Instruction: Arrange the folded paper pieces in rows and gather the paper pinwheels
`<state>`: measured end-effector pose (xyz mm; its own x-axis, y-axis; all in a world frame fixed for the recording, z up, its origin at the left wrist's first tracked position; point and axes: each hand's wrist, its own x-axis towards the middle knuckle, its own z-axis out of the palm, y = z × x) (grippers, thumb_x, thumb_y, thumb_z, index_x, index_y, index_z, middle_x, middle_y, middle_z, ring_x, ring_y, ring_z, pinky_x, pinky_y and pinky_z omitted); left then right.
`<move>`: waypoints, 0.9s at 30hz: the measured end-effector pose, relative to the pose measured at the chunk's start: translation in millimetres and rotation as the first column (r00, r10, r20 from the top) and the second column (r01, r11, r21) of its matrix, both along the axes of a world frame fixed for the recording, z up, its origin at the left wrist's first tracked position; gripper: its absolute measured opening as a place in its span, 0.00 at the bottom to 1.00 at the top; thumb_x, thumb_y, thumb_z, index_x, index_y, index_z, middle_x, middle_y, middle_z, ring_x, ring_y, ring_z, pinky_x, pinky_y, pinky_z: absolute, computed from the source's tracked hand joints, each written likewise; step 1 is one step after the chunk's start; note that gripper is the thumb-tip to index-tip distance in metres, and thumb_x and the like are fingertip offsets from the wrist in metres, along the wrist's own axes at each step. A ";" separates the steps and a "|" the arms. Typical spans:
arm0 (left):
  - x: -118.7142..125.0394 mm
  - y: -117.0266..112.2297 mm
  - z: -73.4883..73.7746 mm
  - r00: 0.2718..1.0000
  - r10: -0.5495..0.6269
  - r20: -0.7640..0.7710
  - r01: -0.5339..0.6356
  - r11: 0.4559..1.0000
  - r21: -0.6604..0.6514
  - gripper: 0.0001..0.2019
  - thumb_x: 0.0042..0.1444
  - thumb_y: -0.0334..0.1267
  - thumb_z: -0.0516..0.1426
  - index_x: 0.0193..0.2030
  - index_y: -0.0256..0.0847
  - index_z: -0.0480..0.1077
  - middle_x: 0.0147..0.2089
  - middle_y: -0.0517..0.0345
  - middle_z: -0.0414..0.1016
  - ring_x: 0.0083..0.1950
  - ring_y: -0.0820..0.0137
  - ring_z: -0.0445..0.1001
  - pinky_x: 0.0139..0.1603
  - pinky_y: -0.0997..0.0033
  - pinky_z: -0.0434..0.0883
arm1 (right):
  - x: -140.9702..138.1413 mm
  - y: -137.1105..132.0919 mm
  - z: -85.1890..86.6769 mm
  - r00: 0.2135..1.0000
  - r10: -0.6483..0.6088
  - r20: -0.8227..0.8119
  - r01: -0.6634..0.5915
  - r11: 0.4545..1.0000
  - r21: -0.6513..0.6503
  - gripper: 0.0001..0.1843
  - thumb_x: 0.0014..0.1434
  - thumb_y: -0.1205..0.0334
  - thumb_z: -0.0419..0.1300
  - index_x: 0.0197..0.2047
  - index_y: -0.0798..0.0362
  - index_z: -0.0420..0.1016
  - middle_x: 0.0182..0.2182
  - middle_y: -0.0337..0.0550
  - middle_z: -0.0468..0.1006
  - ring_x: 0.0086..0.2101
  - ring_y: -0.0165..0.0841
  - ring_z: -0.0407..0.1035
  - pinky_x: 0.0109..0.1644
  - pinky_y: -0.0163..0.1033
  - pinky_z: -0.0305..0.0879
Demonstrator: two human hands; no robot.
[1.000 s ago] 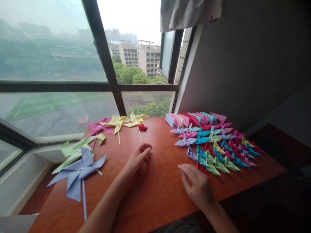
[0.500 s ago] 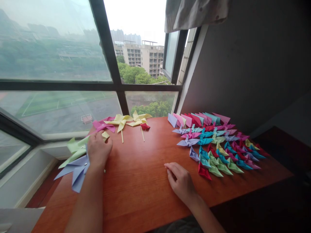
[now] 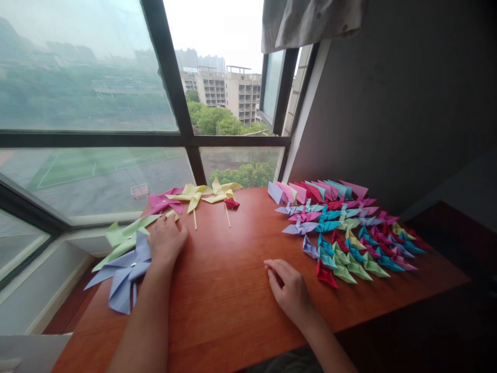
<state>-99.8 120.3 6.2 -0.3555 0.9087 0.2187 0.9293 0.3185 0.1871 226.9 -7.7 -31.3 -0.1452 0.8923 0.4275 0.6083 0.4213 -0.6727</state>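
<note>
My left hand [image 3: 166, 239] lies palm down on the left side of the wooden table [image 3: 233, 311], fingers flat. It rests at the right blade of a blue paper pinwheel [image 3: 124, 269] and touches the tip of a green pinwheel [image 3: 120, 235]. My right hand [image 3: 289, 290] rests palm down near the table's middle front, fingers loosely stretched, holding nothing. It is a short way left of a red folded paper piece [image 3: 325, 273].
A pink pinwheel [image 3: 165, 201] and two yellow pinwheels [image 3: 192, 194] lie at the back by the window [image 3: 97, 103], with a small red piece [image 3: 232, 203]. Several coloured folded paper pieces [image 3: 349, 228] cover the right side. A dark wall [image 3: 388, 103] stands on the right.
My left hand swung from the table's middle to the pinwheels at the left, then settled lower beside the blue one. My right hand drew back left, away from the folded pieces.
</note>
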 end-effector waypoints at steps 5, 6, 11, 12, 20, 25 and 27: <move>5.4 -0.5 3.0 0.995 -0.074 -0.060 0.079 0.993 0.084 0.20 0.58 0.39 0.51 0.53 0.32 0.71 0.52 0.37 0.72 0.54 0.49 0.71 0.53 0.54 0.68 | 0.4 -0.4 -0.2 1.000 0.000 -0.006 0.000 1.000 0.003 0.15 0.65 0.68 0.50 0.48 0.51 0.76 0.39 0.47 0.79 0.39 0.36 0.76 0.45 0.40 0.74; 7.3 -1.1 4.1 0.993 -0.094 -0.065 0.101 0.989 0.113 0.20 0.58 0.39 0.50 0.54 0.32 0.71 0.51 0.37 0.73 0.53 0.50 0.71 0.54 0.55 0.68 | 0.5 -0.4 -0.2 1.000 0.000 -0.006 0.000 1.000 0.003 0.15 0.65 0.68 0.50 0.48 0.52 0.76 0.39 0.47 0.79 0.39 0.36 0.76 0.45 0.40 0.74; 29.1 -9.2 11.2 0.953 -0.289 0.095 0.254 0.927 0.275 0.16 0.59 0.40 0.51 0.48 0.38 0.74 0.47 0.45 0.77 0.50 0.55 0.74 0.53 0.60 0.69 | 0.4 0.5 0.5 1.000 -0.007 -0.027 0.007 1.000 0.009 0.15 0.64 0.68 0.50 0.48 0.51 0.76 0.38 0.47 0.80 0.38 0.36 0.76 0.44 0.39 0.74; 36.5 -12.0 12.4 0.917 -0.361 0.169 0.299 0.904 0.306 0.15 0.58 0.40 0.52 0.47 0.39 0.74 0.46 0.47 0.77 0.48 0.57 0.75 0.52 0.62 0.70 | 0.4 0.8 1.1 0.999 -0.008 -0.037 0.009 1.000 0.011 0.15 0.64 0.68 0.50 0.47 0.51 0.77 0.38 0.47 0.80 0.38 0.36 0.76 0.43 0.39 0.74; 106.7 -38.5 13.5 0.432 -0.798 0.421 0.668 0.597 0.445 0.08 0.58 0.34 0.55 0.42 0.43 0.75 0.41 0.52 0.79 0.44 0.63 0.75 0.48 0.65 0.70 | 3.3 1.9 8.6 0.981 -0.073 -0.181 0.059 0.995 -0.083 0.13 0.64 0.64 0.53 0.47 0.52 0.77 0.39 0.47 0.80 0.37 0.35 0.76 0.40 0.36 0.74; 138.5 -53.8 6.5 0.323 -0.899 0.296 0.873 0.403 0.274 0.11 0.61 0.32 0.53 0.42 0.45 0.77 0.40 0.51 0.80 0.43 0.62 0.74 0.48 0.62 0.68 | 8.2 5.7 4.7 0.944 -0.202 -0.261 0.179 0.978 -0.107 0.13 0.65 0.59 0.55 0.47 0.53 0.77 0.43 0.50 0.80 0.41 0.37 0.76 0.39 0.36 0.74; 147.7 -59.1 3.8 0.270 -0.927 0.260 0.917 0.330 0.225 0.11 0.62 0.32 0.53 0.43 0.45 0.77 0.40 0.51 0.81 0.44 0.63 0.74 0.50 0.61 0.67 | 9.5 7.6 3.1 0.932 -0.235 -0.275 0.216 0.971 -0.099 0.14 0.64 0.59 0.55 0.48 0.53 0.77 0.44 0.51 0.79 0.41 0.37 0.76 0.39 0.37 0.75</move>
